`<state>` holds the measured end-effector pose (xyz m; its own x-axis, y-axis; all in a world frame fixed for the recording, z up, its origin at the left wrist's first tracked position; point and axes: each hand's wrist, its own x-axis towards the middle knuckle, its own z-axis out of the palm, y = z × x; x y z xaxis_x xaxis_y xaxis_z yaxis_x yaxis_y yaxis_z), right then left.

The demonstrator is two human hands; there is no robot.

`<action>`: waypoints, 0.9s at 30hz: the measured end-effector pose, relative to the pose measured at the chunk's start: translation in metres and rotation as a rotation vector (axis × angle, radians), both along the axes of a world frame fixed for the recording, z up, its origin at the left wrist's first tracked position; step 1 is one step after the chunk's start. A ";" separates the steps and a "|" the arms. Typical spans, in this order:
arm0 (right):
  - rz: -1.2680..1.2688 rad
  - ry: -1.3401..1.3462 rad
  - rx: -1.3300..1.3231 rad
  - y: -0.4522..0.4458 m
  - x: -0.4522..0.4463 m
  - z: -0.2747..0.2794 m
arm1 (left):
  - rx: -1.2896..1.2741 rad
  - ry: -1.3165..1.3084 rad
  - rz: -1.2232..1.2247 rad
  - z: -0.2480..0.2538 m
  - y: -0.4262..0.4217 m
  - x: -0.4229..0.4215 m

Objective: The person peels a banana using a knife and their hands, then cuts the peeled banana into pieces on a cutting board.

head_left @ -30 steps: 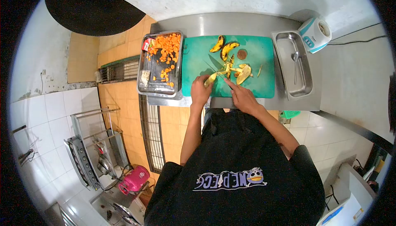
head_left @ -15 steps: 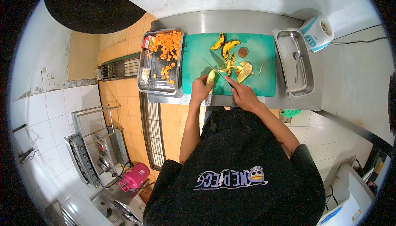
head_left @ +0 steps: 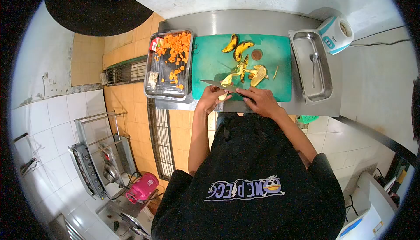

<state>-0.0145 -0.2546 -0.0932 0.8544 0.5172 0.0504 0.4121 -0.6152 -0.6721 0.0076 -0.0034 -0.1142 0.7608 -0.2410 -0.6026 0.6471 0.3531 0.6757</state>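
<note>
My left hand grips a pale peeled banana at the front edge of the green cutting board. In my right hand is a knife, its blade pointing left across the banana. Yellow and brown peels lie on the board just beyond my hands. Two unpeeled dark-spotted bananas rest farther back, beside a round brown object.
A clear tray at left holds orange carrot pieces and small packets. To the right, a metal tray contains a spoon. Behind it stands a white and teal appliance.
The knife has turned to lie more sideways, its tip now farther left. My left hand and the banana have moved slightly down, toward my body.
</note>
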 end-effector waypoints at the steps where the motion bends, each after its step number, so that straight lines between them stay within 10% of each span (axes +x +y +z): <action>1: 0.005 0.012 -0.011 -0.001 0.000 0.001 | -0.016 -0.002 0.017 0.001 0.000 0.000; 27: -0.058 -0.044 0.111 -0.004 0.006 -0.007 | -0.007 0.003 -0.060 0.003 0.007 -0.003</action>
<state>-0.0080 -0.2588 -0.1000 0.8784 0.4561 0.1431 0.4087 -0.5615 -0.7195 0.0048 0.0037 -0.1111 0.7433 -0.2902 -0.6027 0.6689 0.3183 0.6717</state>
